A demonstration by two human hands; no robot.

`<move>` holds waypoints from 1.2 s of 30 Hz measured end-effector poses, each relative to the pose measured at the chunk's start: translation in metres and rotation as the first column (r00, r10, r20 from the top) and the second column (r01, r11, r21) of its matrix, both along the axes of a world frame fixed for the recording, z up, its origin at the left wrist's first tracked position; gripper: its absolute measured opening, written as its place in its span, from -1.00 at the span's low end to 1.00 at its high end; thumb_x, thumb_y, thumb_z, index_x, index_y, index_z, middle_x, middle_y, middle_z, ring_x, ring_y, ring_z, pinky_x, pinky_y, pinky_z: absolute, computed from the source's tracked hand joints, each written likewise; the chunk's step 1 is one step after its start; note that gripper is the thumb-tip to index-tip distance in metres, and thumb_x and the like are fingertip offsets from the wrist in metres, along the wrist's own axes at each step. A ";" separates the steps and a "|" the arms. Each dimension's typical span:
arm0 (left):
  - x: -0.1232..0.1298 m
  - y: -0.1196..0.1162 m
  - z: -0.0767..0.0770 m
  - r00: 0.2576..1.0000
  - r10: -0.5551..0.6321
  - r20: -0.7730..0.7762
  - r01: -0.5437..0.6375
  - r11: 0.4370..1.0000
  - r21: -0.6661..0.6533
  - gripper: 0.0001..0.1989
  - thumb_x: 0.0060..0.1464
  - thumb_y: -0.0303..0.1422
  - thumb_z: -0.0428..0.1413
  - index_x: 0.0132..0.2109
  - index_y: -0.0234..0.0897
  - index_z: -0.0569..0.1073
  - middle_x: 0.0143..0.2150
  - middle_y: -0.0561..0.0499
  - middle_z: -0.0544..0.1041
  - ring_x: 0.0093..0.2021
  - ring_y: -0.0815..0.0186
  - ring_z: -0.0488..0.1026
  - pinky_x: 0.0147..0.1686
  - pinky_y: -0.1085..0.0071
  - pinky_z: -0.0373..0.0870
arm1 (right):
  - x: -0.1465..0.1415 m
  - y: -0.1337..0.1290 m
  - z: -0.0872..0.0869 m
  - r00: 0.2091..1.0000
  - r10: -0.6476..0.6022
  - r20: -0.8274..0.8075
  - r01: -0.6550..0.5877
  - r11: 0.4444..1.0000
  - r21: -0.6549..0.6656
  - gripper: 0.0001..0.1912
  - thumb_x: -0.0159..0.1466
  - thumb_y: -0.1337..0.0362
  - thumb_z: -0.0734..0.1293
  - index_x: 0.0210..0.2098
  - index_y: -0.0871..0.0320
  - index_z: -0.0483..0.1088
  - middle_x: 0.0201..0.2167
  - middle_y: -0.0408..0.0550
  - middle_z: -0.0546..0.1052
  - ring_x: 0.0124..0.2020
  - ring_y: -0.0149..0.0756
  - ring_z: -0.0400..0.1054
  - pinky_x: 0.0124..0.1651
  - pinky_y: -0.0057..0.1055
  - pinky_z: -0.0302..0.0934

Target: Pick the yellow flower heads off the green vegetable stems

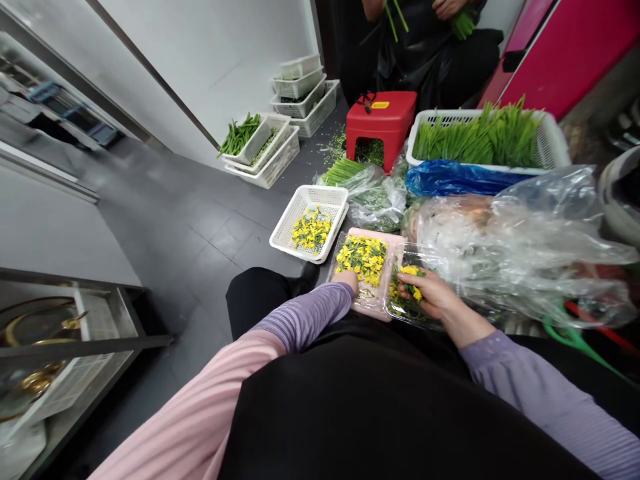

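Yellow flowers with green stems (367, 255) lie in a pink tray (390, 238) in front of my lap. My left hand (347, 279) reaches down at the tray's left side, by the flowers; its fingers are hidden. Over the clear plastic container (417, 251) at the right, my right hand (429, 291) has its fingers closed on a small bunch of yellow flowers (413, 272). More flowers lie in that container below the hand. Beyond my left hand, a white basket (284, 233) holds a pile of yellow flowers (311, 230).
Clear plastic bags (520, 247) and a blue bag (460, 179) lie at the right. Behind them are a basket of green stalks (480, 139) and a red stool (383, 123). A person (415, 53) sits beyond, holding stalks. A metal shelf (125, 313) stands at the left.
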State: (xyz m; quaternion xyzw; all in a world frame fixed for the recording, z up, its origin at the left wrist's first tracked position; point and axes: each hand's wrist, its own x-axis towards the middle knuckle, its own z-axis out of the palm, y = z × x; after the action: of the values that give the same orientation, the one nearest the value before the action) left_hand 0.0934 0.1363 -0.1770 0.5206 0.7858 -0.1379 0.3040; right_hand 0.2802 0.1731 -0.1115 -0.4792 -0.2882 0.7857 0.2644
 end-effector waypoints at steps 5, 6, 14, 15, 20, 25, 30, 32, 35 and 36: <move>-0.014 -0.013 0.016 0.992 0.032 0.123 -0.039 0.998 0.048 -0.80 -0.17 -0.31 0.10 -0.36 -0.33 0.47 -0.39 -0.06 0.49 -0.37 0.33 0.41 -0.36 0.50 0.31 | -0.003 0.002 -0.005 0.998 0.061 0.025 -0.060 0.998 -0.028 -0.79 -0.11 0.43 0.41 -0.48 0.23 0.31 -0.70 -0.19 0.35 -0.69 -0.50 0.23 -0.70 -0.59 0.15; -0.015 -0.017 0.022 0.980 0.054 0.190 -0.071 0.994 0.080 -0.82 -0.16 -0.31 0.09 -0.38 -0.32 0.45 -0.46 -0.01 0.46 -0.44 0.38 0.39 -0.41 0.52 0.29 | -0.006 0.000 -0.008 0.996 0.087 0.033 -0.086 0.995 -0.046 -0.82 -0.08 0.43 0.39 -0.48 0.24 0.31 -0.71 -0.18 0.35 -0.70 -0.49 0.22 -0.71 -0.59 0.14; -0.006 -0.031 0.060 0.813 -0.217 0.540 0.009 0.933 0.361 -0.91 -0.11 -0.43 0.00 -0.50 -0.36 0.32 -0.63 0.17 0.20 -0.58 0.54 0.12 -0.54 0.61 0.10 | -0.030 -0.017 -0.019 0.986 0.164 -0.020 -0.165 0.980 -0.115 -0.86 -0.03 0.44 0.37 -0.49 0.23 0.31 -0.70 -0.18 0.36 -0.71 -0.52 0.21 -0.68 -0.59 0.16; -0.006 -0.030 0.062 0.810 -0.259 0.527 0.045 0.922 0.384 -0.90 -0.09 -0.41 0.00 -0.50 -0.37 0.32 -0.62 0.17 0.20 -0.57 0.54 0.12 -0.54 0.60 0.10 | -0.032 -0.018 -0.017 0.988 0.148 -0.041 -0.152 0.984 -0.097 -0.85 -0.04 0.45 0.38 -0.48 0.22 0.31 -0.69 -0.19 0.37 -0.71 -0.53 0.20 -0.68 -0.60 0.15; -0.013 -0.027 0.065 0.761 -0.472 0.445 0.278 0.857 0.433 -0.88 -0.05 -0.41 -0.04 -0.45 -0.35 0.35 -0.55 0.13 0.29 -0.50 0.51 0.18 -0.45 0.60 0.14 | -0.033 -0.020 -0.016 0.986 0.156 -0.066 -0.163 0.979 -0.126 -0.84 -0.03 0.45 0.37 -0.45 0.22 0.32 -0.66 -0.17 0.39 -0.68 -0.52 0.23 -0.69 -0.61 0.15; -0.021 -0.024 0.051 0.822 -0.549 0.151 0.500 0.823 0.270 -0.83 -0.04 -0.37 -0.04 -0.35 -0.28 0.43 -0.36 0.00 0.44 -0.35 0.37 0.35 -0.33 0.51 0.22 | -0.029 -0.010 -0.022 0.998 0.062 0.001 -0.061 0.989 -0.134 -0.89 0.02 0.43 0.34 -0.48 0.21 0.28 -0.69 -0.18 0.37 -0.70 -0.51 0.23 -0.70 -0.62 0.14; -0.017 -0.015 0.032 0.868 -0.496 0.008 0.496 0.868 -0.019 -0.74 -0.03 -0.33 0.00 -0.22 -0.35 0.46 -0.16 -0.19 0.43 -0.18 0.22 0.39 -0.18 0.42 0.26 | -0.017 0.009 -0.015 1.000 -0.016 -0.010 0.015 0.997 -0.074 -0.92 0.03 0.40 0.33 -0.48 0.22 0.29 -0.68 -0.14 0.40 -0.69 -0.50 0.25 -0.69 -0.61 0.16; -0.010 -0.008 0.025 0.907 -0.422 0.014 0.421 0.906 0.032 -0.72 0.01 -0.33 -0.04 -0.17 -0.35 0.45 -0.15 -0.21 0.43 -0.14 0.21 0.38 -0.14 0.40 0.25 | -0.013 0.011 -0.010 1.000 -0.002 -0.030 0.001 0.999 -0.054 -0.90 0.01 0.39 0.34 -0.50 0.23 0.30 -0.67 -0.14 0.40 -0.69 -0.51 0.24 -0.70 -0.62 0.14; 0.003 0.002 0.014 0.955 -0.296 0.039 0.293 0.954 0.061 -0.69 0.04 -0.30 -0.07 -0.13 -0.36 0.42 -0.19 -0.24 0.45 -0.15 0.18 0.40 -0.16 0.35 0.27 | -0.010 0.010 -0.005 0.999 -0.043 -0.029 0.041 0.998 -0.050 -0.86 -0.03 0.38 0.38 -0.50 0.22 0.30 -0.65 -0.17 0.40 -0.70 -0.53 0.22 -0.72 -0.62 0.12; 0.007 0.005 0.010 0.962 -0.271 0.040 0.269 0.962 0.053 -0.69 0.03 -0.32 -0.06 -0.12 -0.37 0.41 -0.20 -0.25 0.46 -0.16 0.17 0.41 -0.18 0.34 0.28 | -0.009 0.008 -0.005 0.998 -0.060 -0.023 0.059 0.997 -0.055 -0.84 -0.05 0.37 0.39 -0.49 0.22 0.29 -0.64 -0.18 0.40 -0.69 -0.52 0.22 -0.72 -0.62 0.11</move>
State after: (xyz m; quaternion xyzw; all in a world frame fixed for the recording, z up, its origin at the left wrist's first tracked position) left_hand 0.1002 0.1413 -0.1667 0.6331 0.7031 -0.1472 0.2884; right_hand 0.2707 0.1814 -0.1165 -0.4850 -0.2490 0.7909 0.2779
